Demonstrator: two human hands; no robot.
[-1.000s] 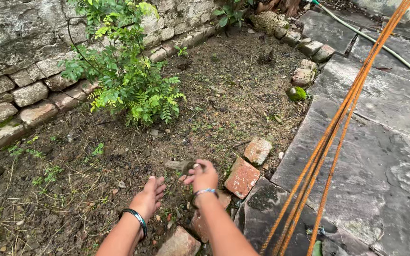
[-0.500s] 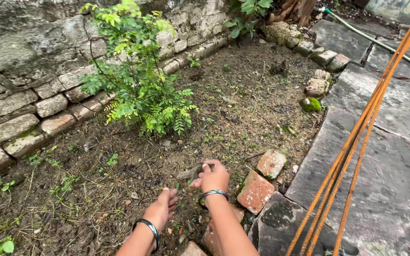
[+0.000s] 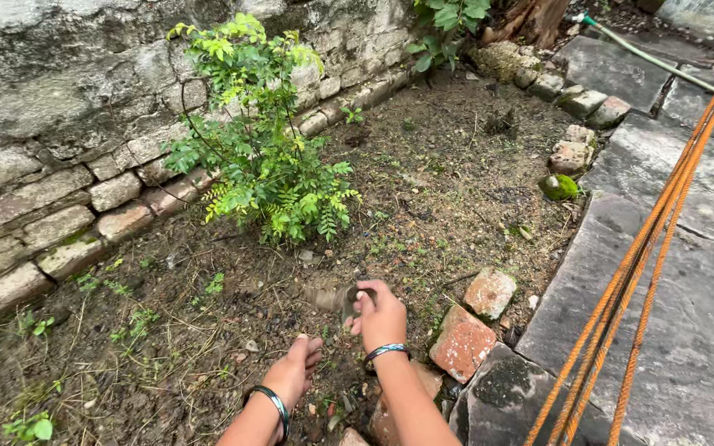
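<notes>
Head view, right hand [image 3: 382,318] now pinching a dirty clod [image 3: 328,297] lifted off the soil [image 3: 208,347], left hand [image 3: 295,370] lowered, fingers together, near the reddish bricks [image 3: 462,343].

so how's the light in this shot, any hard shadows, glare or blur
Head view: soft, even daylight with no hard shadows or glare; the stone slabs look dull, perhaps damp. The shrub and brick wall are sharp. The small dark thing in the right hand is smeared; the left hand lies on soil. Orange ropes run across the right side.
</notes>
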